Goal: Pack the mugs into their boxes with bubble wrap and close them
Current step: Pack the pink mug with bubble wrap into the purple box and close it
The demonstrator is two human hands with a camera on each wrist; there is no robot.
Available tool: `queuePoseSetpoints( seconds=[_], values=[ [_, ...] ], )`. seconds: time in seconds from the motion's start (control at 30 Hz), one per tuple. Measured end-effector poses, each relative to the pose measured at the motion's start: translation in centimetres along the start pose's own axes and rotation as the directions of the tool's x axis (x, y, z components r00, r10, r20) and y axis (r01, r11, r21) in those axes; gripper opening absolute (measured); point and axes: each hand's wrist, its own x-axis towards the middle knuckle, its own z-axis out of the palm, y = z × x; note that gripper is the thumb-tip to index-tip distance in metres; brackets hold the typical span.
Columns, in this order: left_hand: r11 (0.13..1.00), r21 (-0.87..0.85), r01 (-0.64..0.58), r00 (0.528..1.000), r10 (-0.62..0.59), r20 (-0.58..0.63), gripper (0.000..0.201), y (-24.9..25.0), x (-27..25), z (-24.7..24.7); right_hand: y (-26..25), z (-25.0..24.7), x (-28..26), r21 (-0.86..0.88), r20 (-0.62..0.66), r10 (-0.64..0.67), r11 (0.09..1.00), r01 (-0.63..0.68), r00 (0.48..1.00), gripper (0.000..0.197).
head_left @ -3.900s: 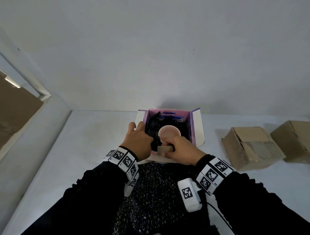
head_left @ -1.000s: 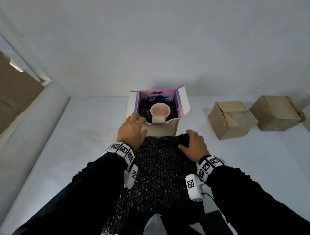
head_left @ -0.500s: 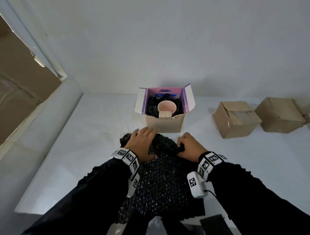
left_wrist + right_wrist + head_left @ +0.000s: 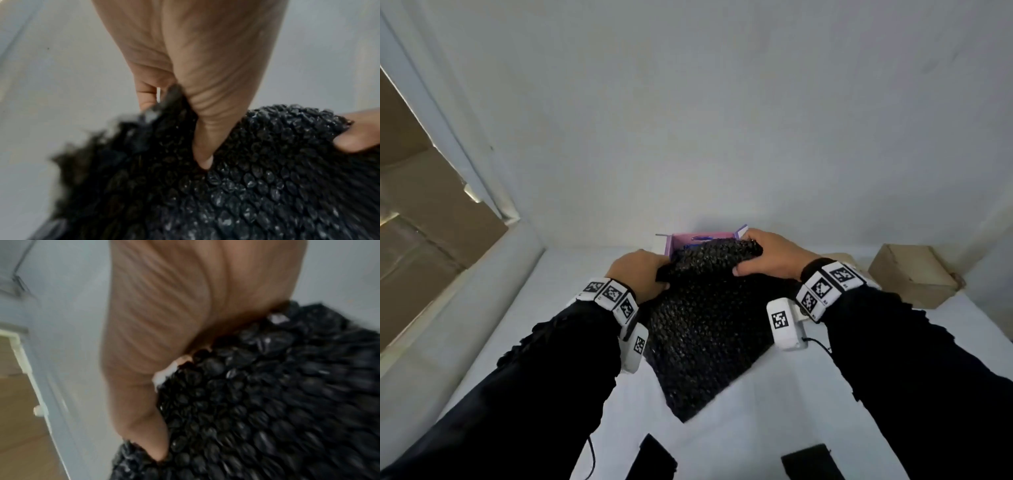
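A sheet of black bubble wrap (image 4: pixel 705 329) hangs in the air between both hands, its top edge held up in front of the open purple-lined box (image 4: pixel 702 237). My left hand (image 4: pixel 638 279) grips the sheet's upper left edge, thumb pressed into the bubbles (image 4: pixel 205 155). My right hand (image 4: pixel 767 258) grips the upper right edge, fingers curled over the top. In the right wrist view the black bubble wrap (image 4: pixel 267 402) fills the lower right under my thumb. The pink mug inside the box is hidden behind the sheet.
Two brown cardboard boxes stand at the right of the white table (image 4: pixel 571 267), the far one (image 4: pixel 914 277) in full sight, the nearer one mostly behind my right wrist. A wall rises behind the table. A brown cardboard panel (image 4: pixel 421 212) leans at the left.
Both hands lifted the bubble wrap off the table and carried it forward and up over the purple box, which now hides the mug. Earlier my hands were in the box at the mug.
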Motion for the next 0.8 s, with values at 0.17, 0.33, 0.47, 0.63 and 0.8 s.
queuePoseSetpoints(
  seconds=[0.17,0.33,0.47,0.63,0.8],
  values=[
    [0.995,-0.051,0.088,0.974,-0.097,-0.205,0.012,-1.0,1.8,-5.2,-2.4,-3.8,1.3,-0.092,-0.148,-0.05,0.995,0.036,0.988,0.026],
    [0.975,0.003,0.222,0.933,-0.212,-0.292,0.011,-1.0,3.4,-8.8,-3.7,-5.9,3.1,-0.165,-0.443,-0.113,0.985,0.042,0.89,0.018],
    [0.959,-0.272,0.077,0.779,-0.228,-0.585,0.024,-0.6,3.9,-10.2,-4.5,-6.7,4.3,-0.157,-0.706,-0.179,0.983,0.095,0.685,0.018],
    [0.931,-0.318,-0.18,0.611,-0.148,-0.778,0.036,-0.3,5.0,-9.3,-4.5,-6.3,5.2,-0.352,-0.817,-0.408,0.913,0.208,0.408,0.029],
    [0.947,-0.252,-0.2,0.694,-0.045,-0.718,0.028,-0.3,6.4,-3.4,-1.3,-2.6,6.7,-0.52,-0.576,-0.463,0.844,0.135,0.674,0.026]
  ],
)
